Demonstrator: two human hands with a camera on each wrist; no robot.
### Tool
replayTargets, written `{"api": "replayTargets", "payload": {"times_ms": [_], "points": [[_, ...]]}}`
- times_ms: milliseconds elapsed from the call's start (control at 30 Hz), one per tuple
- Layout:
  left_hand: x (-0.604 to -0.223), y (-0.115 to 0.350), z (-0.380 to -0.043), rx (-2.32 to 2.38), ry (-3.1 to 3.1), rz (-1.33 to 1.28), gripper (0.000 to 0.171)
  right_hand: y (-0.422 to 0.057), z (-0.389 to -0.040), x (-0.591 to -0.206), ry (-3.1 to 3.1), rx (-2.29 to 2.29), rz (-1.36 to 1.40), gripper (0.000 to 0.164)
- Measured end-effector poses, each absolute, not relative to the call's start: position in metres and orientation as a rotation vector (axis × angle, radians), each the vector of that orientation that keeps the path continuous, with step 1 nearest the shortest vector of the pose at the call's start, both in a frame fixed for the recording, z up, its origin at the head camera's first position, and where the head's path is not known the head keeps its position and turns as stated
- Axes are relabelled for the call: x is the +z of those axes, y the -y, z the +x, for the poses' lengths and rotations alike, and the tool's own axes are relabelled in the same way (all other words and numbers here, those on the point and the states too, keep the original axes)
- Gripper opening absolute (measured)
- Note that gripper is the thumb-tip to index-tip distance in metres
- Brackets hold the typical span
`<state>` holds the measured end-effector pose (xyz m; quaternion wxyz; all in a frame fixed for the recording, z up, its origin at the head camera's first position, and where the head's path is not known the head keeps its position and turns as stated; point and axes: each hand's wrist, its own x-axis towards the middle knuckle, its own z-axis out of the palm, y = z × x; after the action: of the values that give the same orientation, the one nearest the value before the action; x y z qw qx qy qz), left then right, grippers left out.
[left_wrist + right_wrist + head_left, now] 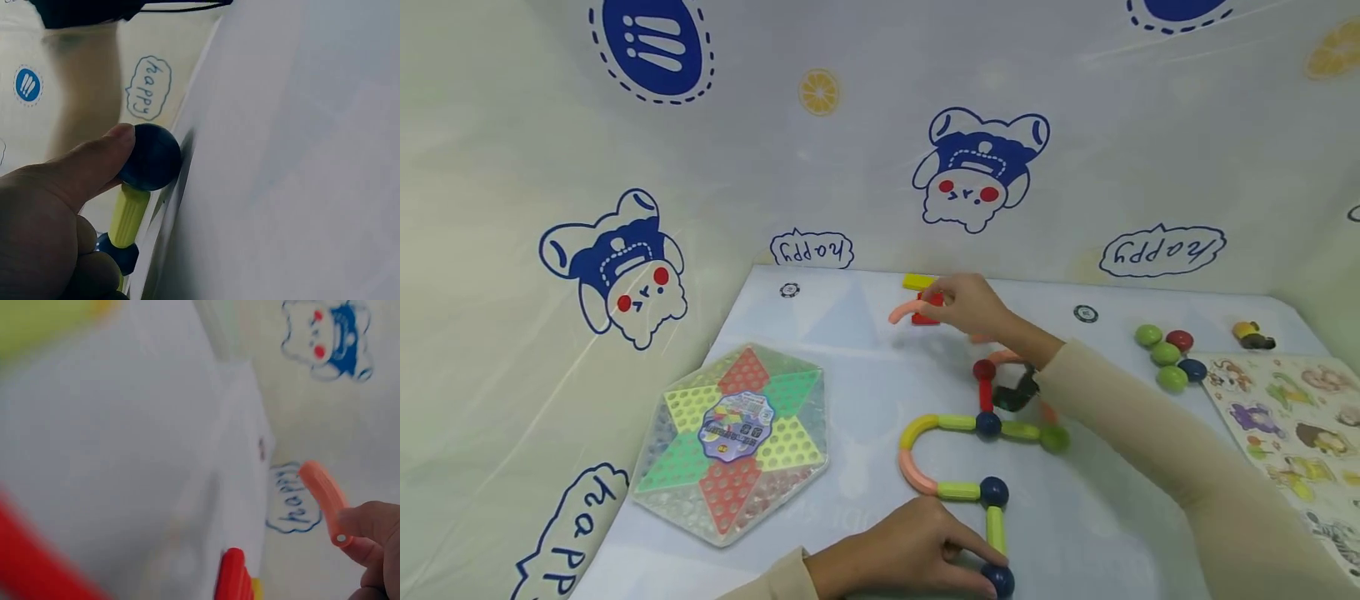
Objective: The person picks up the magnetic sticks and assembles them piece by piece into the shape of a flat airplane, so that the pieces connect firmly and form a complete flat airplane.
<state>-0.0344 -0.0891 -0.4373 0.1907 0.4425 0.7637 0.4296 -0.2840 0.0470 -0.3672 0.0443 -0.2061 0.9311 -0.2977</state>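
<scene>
My left hand [902,546] pinches a dark blue ball [997,581] between thumb and finger at the near end of a chain of building rods and balls; the ball [153,159] shows closely in the left wrist view. A yellow-green straight rod [995,529] joins it to another blue ball [993,492]. From there the chain bends through a pink curved rod [916,472] and a yellow curved rod [917,429]. At the far side, my right hand [973,308] holds a loose orange-pink curved rod [324,490] by one end, raised in the air beside red pieces [927,317].
A hexagonal checkers board [730,446] lies left. Yellow pieces [919,282] sit at the back. Under the right forearm are a red ball [984,370] and a green ball [1054,438] of the chain. Several loose balls [1165,354] and an animal picture sheet [1292,417] lie right.
</scene>
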Motion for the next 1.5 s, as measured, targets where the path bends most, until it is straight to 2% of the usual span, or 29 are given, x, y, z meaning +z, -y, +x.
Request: {"api": "replayTargets", "payload": {"times_ms": [200,333,533,633,767,1267,1500], "points": [[-0.438,0.095,-0.033,1.203,-2.205,1.267,0.031,-0.114,-0.194,-0.364,-2.841,-1.001,-0.713,0.030],[-0.437,0.095,-0.030,1.205,-2.250,1.292,0.031,-0.157,-0.137,-0.373,-2.852,-0.993,-0.716,0.026],[-0.436,0.093,-0.026,1.217,-2.253,1.282,0.030,-0.211,-0.067,-0.401,-2.918,-1.057,-0.583,0.018],[-0.434,0.094,-0.027,1.193,-2.272,1.272,0.030,-0.224,-0.044,-0.419,-2.997,-1.111,-0.589,0.024],[-0.432,0.096,-0.031,1.154,-2.303,1.247,0.030,-0.230,-0.029,-0.436,-3.046,-1.091,-0.628,0.032],[-0.432,0.089,-0.036,1.149,-2.293,1.308,0.031,-0.226,-0.017,-0.437,-2.790,-0.988,-0.556,0.025],[-0.430,0.078,-0.033,1.102,-2.301,1.322,0.033,-0.232,-0.012,-0.433,-2.439,-1.201,-0.783,0.021]]}}
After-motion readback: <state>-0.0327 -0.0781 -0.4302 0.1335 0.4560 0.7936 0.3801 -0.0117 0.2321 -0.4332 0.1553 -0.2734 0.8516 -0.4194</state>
